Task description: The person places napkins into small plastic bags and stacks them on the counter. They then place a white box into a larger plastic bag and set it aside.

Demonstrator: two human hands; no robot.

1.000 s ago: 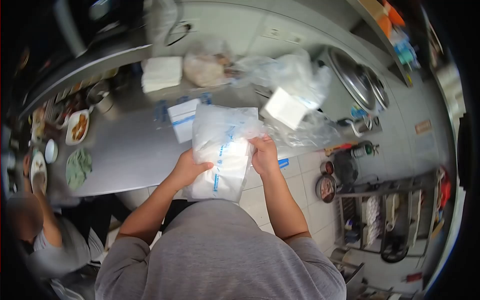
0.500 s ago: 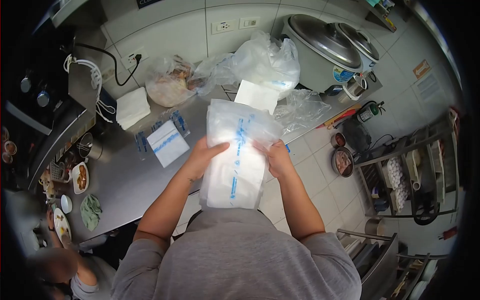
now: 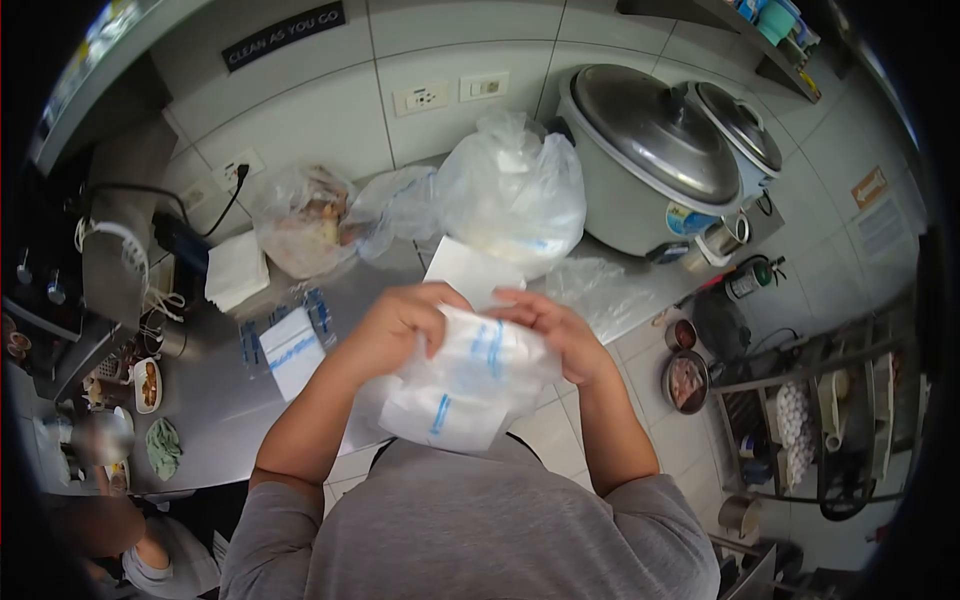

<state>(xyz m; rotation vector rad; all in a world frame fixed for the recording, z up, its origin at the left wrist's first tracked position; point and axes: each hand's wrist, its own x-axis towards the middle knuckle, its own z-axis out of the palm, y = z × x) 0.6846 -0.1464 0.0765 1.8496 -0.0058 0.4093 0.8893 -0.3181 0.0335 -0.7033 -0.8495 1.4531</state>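
A clear plastic packet (image 3: 465, 385) with blue print and white contents is in front of my torso, its upper part folded or bunched. My left hand (image 3: 405, 322) is closed on its upper left edge, fingers curled over. On the upper right edge, my right hand (image 3: 562, 335) grips it with bent fingers, slightly blurred. A white sheet or stack (image 3: 462, 265) lies on the counter just beyond my hands. To the left rests a smaller blue-printed white packet (image 3: 293, 355) in clear wrap.
The steel counter (image 3: 225, 415) holds a bag of food (image 3: 300, 225), a large white plastic bag (image 3: 515, 195), folded white cloth or paper (image 3: 237, 272) and a green cloth (image 3: 163, 447). Large cookers (image 3: 650, 140) stand right. Another person (image 3: 170, 560) works lower left. Shelving (image 3: 800, 400) is on the right.
The packet was held long and flat by its sides; now it is shorter, its top folded or bunched. Both hands have moved to its upper edge, and the view has tilted upward.
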